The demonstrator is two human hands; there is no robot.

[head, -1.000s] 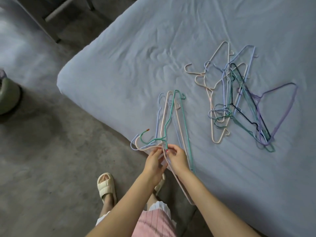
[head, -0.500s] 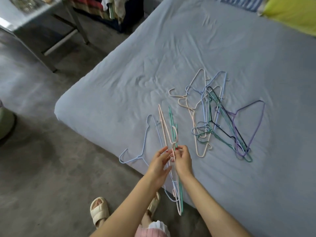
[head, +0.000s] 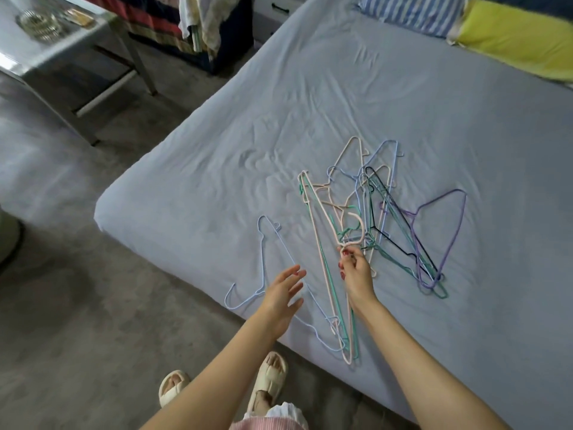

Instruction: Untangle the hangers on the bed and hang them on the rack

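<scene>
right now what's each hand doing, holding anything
Left hand: open, fingers spread, holding nothing.
Right hand: fingers pinch the pink hanger by its hook.

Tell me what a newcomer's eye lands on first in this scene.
First, the tangled pile of hangers in cream, blue, green, black and purple, mid-bed on the grey-blue sheet. Next, the right hand pinching the hook of a cream hanger at the pile's near edge, while the left hand hovers open beside it, over a lone light blue hanger near the bed's corner. A bright yellow pillow glows top right.
</scene>
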